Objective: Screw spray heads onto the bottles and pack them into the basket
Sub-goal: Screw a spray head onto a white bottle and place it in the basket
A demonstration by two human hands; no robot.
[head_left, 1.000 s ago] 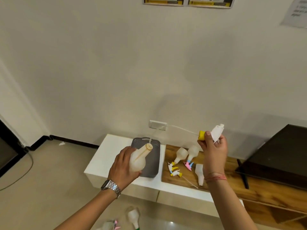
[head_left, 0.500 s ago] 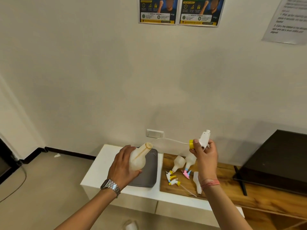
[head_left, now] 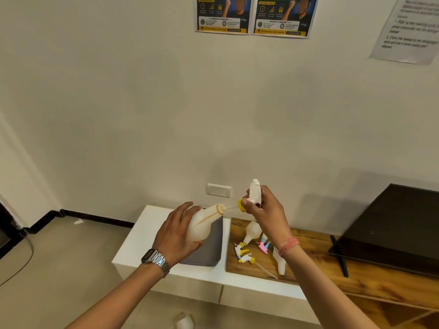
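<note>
Both hands raised in front of the wall, above the tabletop [head_left: 147, 236]. Left hand [head_left: 177, 236] wrapped around the belly of a pale bottle [head_left: 203, 225], neck tilted up and to the right, open mouth toward the other hand. Right hand [head_left: 266, 211] pinching a white spray head [head_left: 254, 193] with a yellow collar [head_left: 242, 205]; its thin dip tube reaches the bottle mouth, collar just short of the neck, not seated. Grey basket [head_left: 209, 250] on the white tabletop, directly behind and below the held bottle. Wooden board [head_left: 308, 257] to its right carries more bottles lying on their sides and loose spray heads with yellow, pink and blue parts. Metal watch [head_left: 155, 258] on left wrist, pink band [head_left: 288, 245] on right
</note>
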